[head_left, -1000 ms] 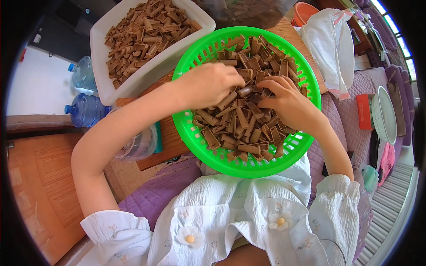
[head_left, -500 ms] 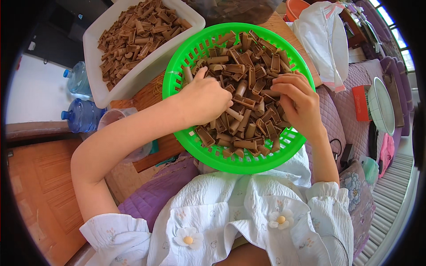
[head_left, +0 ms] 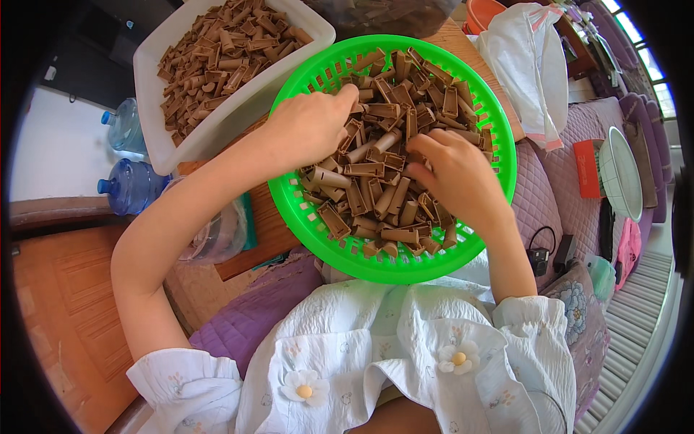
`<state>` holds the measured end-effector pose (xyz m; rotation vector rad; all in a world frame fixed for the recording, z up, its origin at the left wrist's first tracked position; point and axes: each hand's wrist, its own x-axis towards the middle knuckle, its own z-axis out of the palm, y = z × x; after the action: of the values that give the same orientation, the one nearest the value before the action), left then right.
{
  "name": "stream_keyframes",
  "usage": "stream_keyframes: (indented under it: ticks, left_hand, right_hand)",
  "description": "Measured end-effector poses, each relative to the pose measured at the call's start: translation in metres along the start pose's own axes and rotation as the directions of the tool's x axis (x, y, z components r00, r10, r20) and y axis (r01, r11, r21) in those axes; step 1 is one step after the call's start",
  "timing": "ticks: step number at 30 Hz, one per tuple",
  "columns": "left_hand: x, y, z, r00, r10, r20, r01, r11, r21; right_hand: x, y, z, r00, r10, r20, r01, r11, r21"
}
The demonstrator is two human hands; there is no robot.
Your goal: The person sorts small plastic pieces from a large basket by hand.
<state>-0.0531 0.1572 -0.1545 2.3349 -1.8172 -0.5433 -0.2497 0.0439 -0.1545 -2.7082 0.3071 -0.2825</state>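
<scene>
A round green plastic basket (head_left: 327, 230) sits in front of me, filled with several small brown tube-shaped plastic pieces (head_left: 376, 195). My left hand (head_left: 312, 126) rests on the pile at the basket's upper left, its fingers curled down among the pieces. My right hand (head_left: 454, 173) lies palm down on the pile at the right, fingers bent over the pieces. Whether either hand grips a piece is hidden under the fingers.
A white rectangular tub (head_left: 155, 108) of the same brown pieces stands at upper left. Two blue water bottles (head_left: 126, 184) lie at left. A white cloth bag (head_left: 531, 65) is at upper right, a white bowl (head_left: 622, 173) at far right. Quilted purple cushions (head_left: 557, 188) surround the wooden table.
The view has tilted so the basket sits lower. My left hand has moved up toward the basket's upper left rim. My right hand has stayed on the right of the pile.
</scene>
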Motion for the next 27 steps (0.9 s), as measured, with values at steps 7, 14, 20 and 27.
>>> stream_keyframes:
  ticks: [7,14,20,27]
  left_hand:
    - [-0.004,-0.009,0.007,0.998,-0.039,-0.045,0.037,0.998,-0.041]
    - [0.002,0.004,0.015,0.999,-0.020,-0.043,0.020,1.000,-0.013]
    - [0.012,-0.008,0.033,0.962,0.171,-0.213,-0.199,0.973,-0.118]
    - [0.015,0.000,0.039,0.956,0.184,-0.229,-0.221,0.964,-0.150]
  right_hand:
    - [0.014,-0.004,0.028,0.990,0.068,0.125,-0.058,0.995,-0.084]
    - [0.014,0.002,0.014,0.982,0.152,-0.110,-0.119,0.957,0.264]
    - [0.012,0.021,0.004,0.888,0.429,-0.166,-0.182,0.658,0.730]
    - [0.010,0.020,-0.005,0.835,0.551,-0.005,-0.244,0.378,0.893]
